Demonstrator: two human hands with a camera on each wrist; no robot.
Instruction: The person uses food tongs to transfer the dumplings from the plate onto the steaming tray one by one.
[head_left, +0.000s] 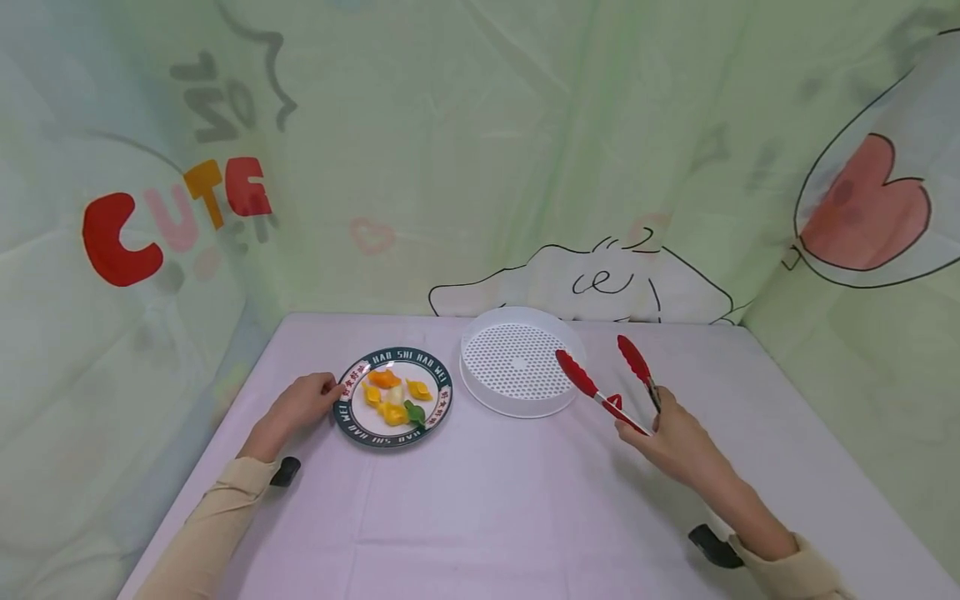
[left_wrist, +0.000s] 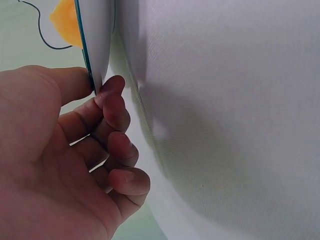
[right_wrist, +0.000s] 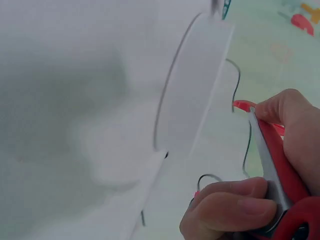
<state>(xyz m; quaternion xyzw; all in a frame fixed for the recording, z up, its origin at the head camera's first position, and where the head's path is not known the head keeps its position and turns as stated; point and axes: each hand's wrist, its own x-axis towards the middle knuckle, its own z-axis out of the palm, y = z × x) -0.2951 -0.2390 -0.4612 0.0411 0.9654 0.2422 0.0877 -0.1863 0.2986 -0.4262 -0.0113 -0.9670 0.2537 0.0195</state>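
My left hand [head_left: 296, 410] pinches the left rim of a round plate [head_left: 392, 439], thumb on top and fingers beneath, as the left wrist view shows. On this dark-bordered plate lie several small dumpling-shaped pieces [head_left: 393, 413] in orange, yellow, white and green. My right hand [head_left: 678, 442] grips red-tipped metal tongs [head_left: 579, 377], whose arms are spread with nothing between them. The tongs' tips point away from me, near the right side of a white round steamer tray [head_left: 517, 362] with many holes. In the right wrist view, thumb and fingers wrap the tongs' red-and-silver handle [right_wrist: 280, 155].
A pale cloth covers the table [head_left: 465, 517]. Behind it and at both sides hang printed curtains [head_left: 480, 167] with letters and drawings. The steamer tray stands close to the table's back edge, just right of the plate.
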